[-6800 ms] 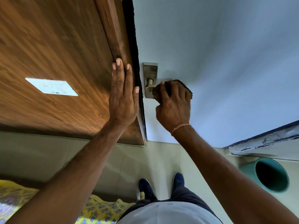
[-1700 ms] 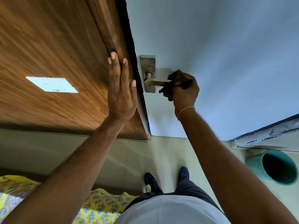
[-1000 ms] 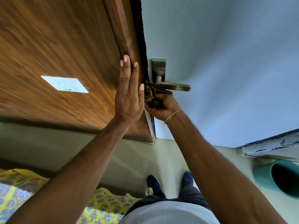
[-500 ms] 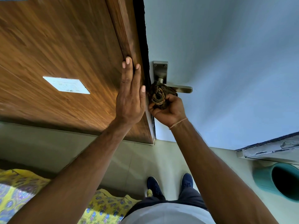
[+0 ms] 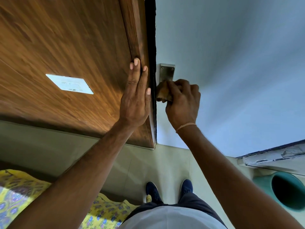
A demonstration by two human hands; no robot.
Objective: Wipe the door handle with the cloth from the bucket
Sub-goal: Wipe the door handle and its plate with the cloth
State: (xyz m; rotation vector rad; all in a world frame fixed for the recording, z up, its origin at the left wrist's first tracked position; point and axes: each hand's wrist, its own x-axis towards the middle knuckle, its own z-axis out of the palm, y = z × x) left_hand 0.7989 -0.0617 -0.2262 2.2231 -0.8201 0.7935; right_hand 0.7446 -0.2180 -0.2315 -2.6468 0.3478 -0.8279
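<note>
Mid-wipe here: my right hand (image 5: 182,100) is clamped around the brown cloth (image 5: 162,93), bunched up and pressed over the door handle (image 5: 167,72) right below its steel backplate. The lever's buried under my fist, so I can't really tell how clean it is. Left hand (image 5: 136,96) is flat, fingers spread on the wooden door (image 5: 66,47), steadying it. Next I'd probably drag the cloth out along the lever.

A white switch plate (image 5: 69,83) sits on the brown wooden wall panel (image 5: 57,47) at left. A yellow flowered cloth (image 5: 16,195) lies at the lower left corner, above pale floor tiles (image 5: 135,166). Two dark blue shoes (image 5: 152,192) stand on those tiles.
</note>
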